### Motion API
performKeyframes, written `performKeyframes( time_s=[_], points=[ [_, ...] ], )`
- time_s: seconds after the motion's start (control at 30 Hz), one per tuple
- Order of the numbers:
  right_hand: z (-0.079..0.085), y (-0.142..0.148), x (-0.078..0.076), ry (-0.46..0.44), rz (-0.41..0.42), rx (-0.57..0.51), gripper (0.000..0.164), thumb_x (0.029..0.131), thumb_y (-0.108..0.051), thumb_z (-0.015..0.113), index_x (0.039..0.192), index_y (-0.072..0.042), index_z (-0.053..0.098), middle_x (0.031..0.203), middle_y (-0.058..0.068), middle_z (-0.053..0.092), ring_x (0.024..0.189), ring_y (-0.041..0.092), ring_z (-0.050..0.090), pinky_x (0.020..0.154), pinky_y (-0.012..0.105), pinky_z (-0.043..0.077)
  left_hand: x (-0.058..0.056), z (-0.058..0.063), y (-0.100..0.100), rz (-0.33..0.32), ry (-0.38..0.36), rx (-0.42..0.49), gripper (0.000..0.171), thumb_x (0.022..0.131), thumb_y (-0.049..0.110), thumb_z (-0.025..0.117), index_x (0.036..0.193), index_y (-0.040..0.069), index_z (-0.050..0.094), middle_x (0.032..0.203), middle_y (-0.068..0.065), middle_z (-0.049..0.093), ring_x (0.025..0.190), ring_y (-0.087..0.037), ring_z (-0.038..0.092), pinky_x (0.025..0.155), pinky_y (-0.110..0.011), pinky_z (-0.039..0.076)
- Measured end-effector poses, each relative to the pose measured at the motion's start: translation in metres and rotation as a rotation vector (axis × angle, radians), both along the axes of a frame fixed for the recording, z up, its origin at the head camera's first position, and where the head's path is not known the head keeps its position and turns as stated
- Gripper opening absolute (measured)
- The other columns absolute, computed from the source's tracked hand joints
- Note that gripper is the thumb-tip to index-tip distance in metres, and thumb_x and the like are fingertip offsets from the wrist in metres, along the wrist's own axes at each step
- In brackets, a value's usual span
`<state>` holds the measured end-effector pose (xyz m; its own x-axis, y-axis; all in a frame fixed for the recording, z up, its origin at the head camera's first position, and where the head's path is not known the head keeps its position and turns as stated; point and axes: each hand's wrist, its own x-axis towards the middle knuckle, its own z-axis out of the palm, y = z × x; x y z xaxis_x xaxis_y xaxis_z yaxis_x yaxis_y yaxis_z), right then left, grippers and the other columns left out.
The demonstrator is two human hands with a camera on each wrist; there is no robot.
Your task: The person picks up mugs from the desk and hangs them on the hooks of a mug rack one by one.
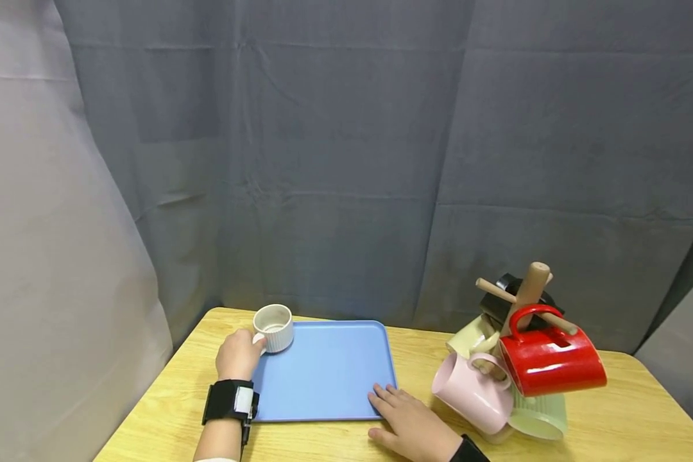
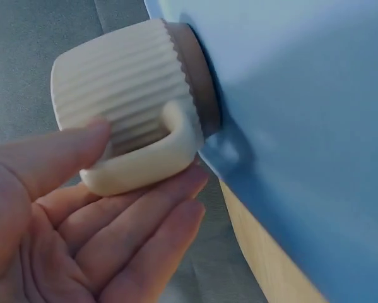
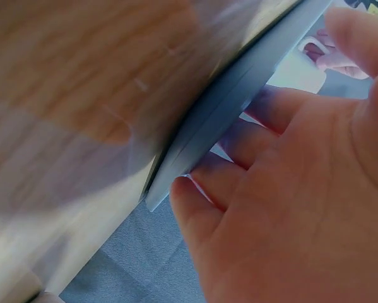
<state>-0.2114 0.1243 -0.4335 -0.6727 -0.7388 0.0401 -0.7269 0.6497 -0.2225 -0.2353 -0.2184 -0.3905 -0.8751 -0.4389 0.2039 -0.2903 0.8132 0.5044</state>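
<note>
A white ribbed mug (image 1: pixel 280 342) stands upright at the far left corner of a blue tray (image 1: pixel 329 375). My left hand (image 1: pixel 241 356) holds it by the handle. In the left wrist view the thumb lies against the handle (image 2: pixel 144 167) from one side and the fingers are on the other; the mug's unglazed base meets the tray surface. My right hand (image 1: pixel 411 425) rests with spread, fairly straight fingers at the tray's near right corner. The right wrist view has its fingertips touching the tray's rim (image 3: pixel 207 120).
Right of the tray, a wooden mug stand (image 1: pixel 532 289) carries a red mug (image 1: pixel 554 362), a pink mug (image 1: pixel 476 394), a pale yellow mug (image 1: pixel 468 337), a green mug (image 1: pixel 539 417) and a black mug (image 1: pixel 496 308). Grey curtains (image 1: pixel 335 160) hang behind the wooden table (image 1: pixel 167 410).
</note>
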Motion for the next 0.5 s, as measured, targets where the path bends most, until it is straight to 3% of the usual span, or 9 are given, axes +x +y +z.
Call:
performKeyframes(
  time_s=[0.27,0.4,0.5],
  points=[
    [-0.001,0.001,-0.001,0.022,0.016,-0.008,0.066,0.097,-0.054,0.046,0.144,-0.007,0.047,0.149,0.014,0.049,0.137,0.036,0.048,0.111,0.05,0.041,0.001,0.011,0.005,0.015,0.105,-0.04,0.037,0.09,0.026,0.064,0.062,0.003,0.06,0.063,-0.015,0.06,0.057,-0.026,0.052,0.047,-0.033,0.03],
    [0.0,0.002,-0.003,0.008,0.015,-0.03,0.067,0.097,-0.054,0.047,0.145,-0.007,0.045,0.151,0.014,0.047,0.138,0.035,0.047,0.112,0.049,0.04,0.003,0.022,0.012,-0.014,0.178,0.009,0.041,0.09,0.029,0.063,0.057,0.006,0.058,0.057,-0.008,0.055,0.053,-0.021,0.048,0.047,-0.03,0.028],
    [0.004,-0.001,-0.004,0.052,-0.003,-0.1,0.069,0.096,-0.047,0.055,0.148,-0.005,0.039,0.153,0.015,0.043,0.14,0.033,0.045,0.112,0.049,0.041,0.007,0.036,0.024,-0.053,0.226,0.06,0.04,0.092,0.031,0.062,0.061,0.007,0.065,0.054,-0.002,0.054,0.053,-0.017,0.045,0.048,-0.027,0.028]
  ],
)
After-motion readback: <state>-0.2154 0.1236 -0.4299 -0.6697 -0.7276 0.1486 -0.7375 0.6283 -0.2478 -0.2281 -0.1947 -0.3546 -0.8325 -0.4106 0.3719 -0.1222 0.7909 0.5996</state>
